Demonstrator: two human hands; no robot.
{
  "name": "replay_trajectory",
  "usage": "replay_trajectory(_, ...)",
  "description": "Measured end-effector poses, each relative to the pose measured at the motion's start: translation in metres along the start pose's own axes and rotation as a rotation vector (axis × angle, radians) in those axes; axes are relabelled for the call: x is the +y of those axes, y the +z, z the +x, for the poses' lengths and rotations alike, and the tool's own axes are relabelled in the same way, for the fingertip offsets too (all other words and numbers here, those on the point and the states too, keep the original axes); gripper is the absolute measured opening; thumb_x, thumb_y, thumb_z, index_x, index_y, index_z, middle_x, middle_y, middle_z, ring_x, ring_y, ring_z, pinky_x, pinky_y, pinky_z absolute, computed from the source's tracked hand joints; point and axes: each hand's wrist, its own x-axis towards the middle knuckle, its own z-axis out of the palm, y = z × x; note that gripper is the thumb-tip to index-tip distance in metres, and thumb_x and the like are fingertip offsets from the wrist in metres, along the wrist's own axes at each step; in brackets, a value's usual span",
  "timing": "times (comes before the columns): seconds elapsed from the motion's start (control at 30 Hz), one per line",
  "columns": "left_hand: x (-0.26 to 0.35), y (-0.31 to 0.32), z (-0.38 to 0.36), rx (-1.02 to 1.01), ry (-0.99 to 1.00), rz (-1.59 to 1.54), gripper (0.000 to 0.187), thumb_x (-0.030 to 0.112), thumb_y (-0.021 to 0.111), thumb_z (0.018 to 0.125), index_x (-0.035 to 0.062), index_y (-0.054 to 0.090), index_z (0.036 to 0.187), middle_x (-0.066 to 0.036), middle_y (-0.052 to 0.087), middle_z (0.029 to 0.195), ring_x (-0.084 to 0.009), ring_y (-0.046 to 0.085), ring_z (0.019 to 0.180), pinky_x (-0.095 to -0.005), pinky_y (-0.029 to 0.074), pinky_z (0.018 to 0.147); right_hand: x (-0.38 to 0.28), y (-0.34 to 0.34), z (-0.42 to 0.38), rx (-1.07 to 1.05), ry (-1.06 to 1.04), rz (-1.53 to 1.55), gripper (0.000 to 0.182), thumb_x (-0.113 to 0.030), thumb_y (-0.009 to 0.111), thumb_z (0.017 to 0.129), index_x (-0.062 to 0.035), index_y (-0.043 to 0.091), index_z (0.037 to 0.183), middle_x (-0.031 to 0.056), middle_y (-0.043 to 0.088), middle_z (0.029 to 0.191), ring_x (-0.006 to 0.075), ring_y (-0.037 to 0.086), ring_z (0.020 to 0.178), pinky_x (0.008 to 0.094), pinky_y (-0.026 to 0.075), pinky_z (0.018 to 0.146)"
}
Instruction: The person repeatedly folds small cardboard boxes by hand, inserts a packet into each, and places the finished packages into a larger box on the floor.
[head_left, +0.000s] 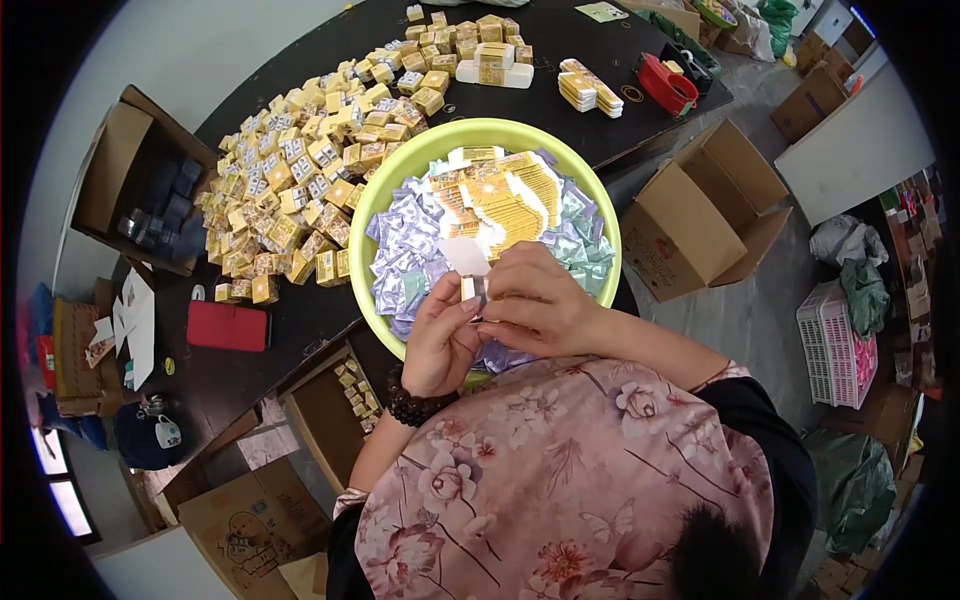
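Observation:
My left hand [440, 335] holds a small box [473, 290] with its white flap [463, 256] standing open, over the near part of a yellow-green basin [375, 180]. From the right, my right hand [540, 300] has its fingers bent at the same box; whatever they pinch is hidden. Purple sachets [405, 235] fill the left of the basin and pale green sachets [585, 232] the right. On top of them lie rows of flat golden cartons [510, 195].
Many small closed boxes [300, 170] are heaped on the black table [235, 370] left of the basin. A red case [228, 326] lies nearer. Open cardboard boxes stand at the left [120, 170] and right [690, 220]; a red container [667, 88] sits at the back right.

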Motion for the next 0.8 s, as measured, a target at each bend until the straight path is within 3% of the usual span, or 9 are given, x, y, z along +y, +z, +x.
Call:
replay_trajectory(0.03,0.001,0.002,0.0,0.0,0.002,0.0,0.033,0.004,0.044,0.097,0.003,0.04,0.13,-0.014,0.052,0.127,-0.0222,0.06,0.108,-0.0349,0.054,0.083,-0.003,0.0,0.002,-0.001,-0.001,0.0,0.025,-0.008,0.078,0.076,-0.0073,0.065,0.097,0.0096,0.06,0.11,0.0282,0.059,0.105,0.0441,0.044,0.095)
replay_trajectory(0.1,0.005,0.008,0.0,0.055,0.026,0.109,0.034,0.005,0.044,0.098,0.0019,0.041,0.132,-0.014,0.05,0.13,-0.0217,0.059,0.111,-0.0348,0.054,0.086,-0.011,0.001,0.008,0.125,0.318,0.208,0.027,-0.008,0.079,0.074,-0.0064,0.063,0.096,0.0116,0.06,0.117,0.0289,0.06,0.11,0.0468,0.042,0.101)
replay_trajectory(0.33,0.004,0.01,-0.002,0.01,0.048,0.082,0.048,0.01,0.049,0.099,0.0021,0.032,0.143,-0.012,0.047,0.136,-0.0228,0.055,0.12,-0.0358,0.052,0.095,0.008,0.003,-0.002,0.153,0.308,0.376,0.026,0.001,0.074,0.078,-0.004,0.054,0.095,0.0136,0.06,0.121,0.0325,0.053,0.125,0.0466,0.037,0.107)
replay_trajectory(0.4,0.002,0.004,-0.003,0.04,0.041,0.1,0.051,0.009,0.05,0.098,0.002,0.03,0.145,-0.013,0.046,0.137,-0.0231,0.054,0.121,-0.0363,0.053,0.095,0.006,-0.009,0.005,-0.023,0.349,0.403,0.022,0.004,0.068,0.083,-0.0036,0.051,0.096,0.0116,0.062,0.117,0.0305,0.053,0.125,0.0432,0.039,0.107)
replay_trajectory(0.43,0.001,0.004,-0.003,0.041,0.042,0.1,0.051,0.009,0.05,0.098,0.002,0.03,0.145,-0.013,0.046,0.137,-0.0231,0.054,0.121,-0.0363,0.053,0.095,0.006,-0.006,0.005,-0.023,0.349,0.403,0.022,0.004,0.068,0.083,-0.0036,0.051,0.096,0.0116,0.062,0.117,0.0305,0.053,0.125,0.0432,0.039,0.107)
replay_trajectory(0.5,-0.001,0.005,-0.003,0.057,0.084,0.128,0.05,0.007,0.05,0.098,0.0007,0.03,0.144,-0.013,0.044,0.138,-0.0233,0.054,0.12,-0.0368,0.054,0.094,0.006,0.003,0.006,0.161,0.601,0.904,0.015,0.001,0.068,0.085,-0.0019,0.059,0.096,0.01,0.062,0.111,0.0239,0.057,0.119,0.0344,0.044,0.101)
replay_trajectory(0.63,-0.002,0.004,-0.003,0.078,0.11,0.182,0.052,0.005,0.051,0.097,0.0003,0.029,0.145,-0.013,0.044,0.139,-0.024,0.054,0.12,-0.0381,0.055,0.094,0.01,-0.001,0.008,0.149,0.553,1.0,0.018,0.004,0.066,0.085,-0.001,0.062,0.103,0.0096,0.062,0.111,0.0209,0.057,0.117,0.0318,0.046,0.097)
replay_trajectory(0.73,-0.002,0.008,-0.003,0.078,0.115,0.158,0.054,0.004,0.051,0.097,-0.0001,0.028,0.145,-0.014,0.043,0.14,-0.0243,0.054,0.12,-0.0383,0.055,0.094,0.011,0.001,0.005,0.105,0.546,0.995,0.022,0.007,0.063,0.086,0.0019,0.063,0.107,0.0118,0.061,0.111,0.0263,0.055,0.121,0.0365,0.044,0.104)
replay_trajectory(0.8,-0.001,0.009,-0.003,0.1,0.078,0.125,0.054,0.003,0.052,0.096,-0.0001,0.029,0.145,-0.014,0.042,0.141,-0.0244,0.053,0.121,-0.0379,0.055,0.093,0.005,0.004,0.008,0.197,0.634,0.911,0.016,0.001,0.066,0.087,0.0002,0.064,0.103,0.0105,0.064,0.113,0.0164,0.061,0.107,0.0257,0.051,0.085)
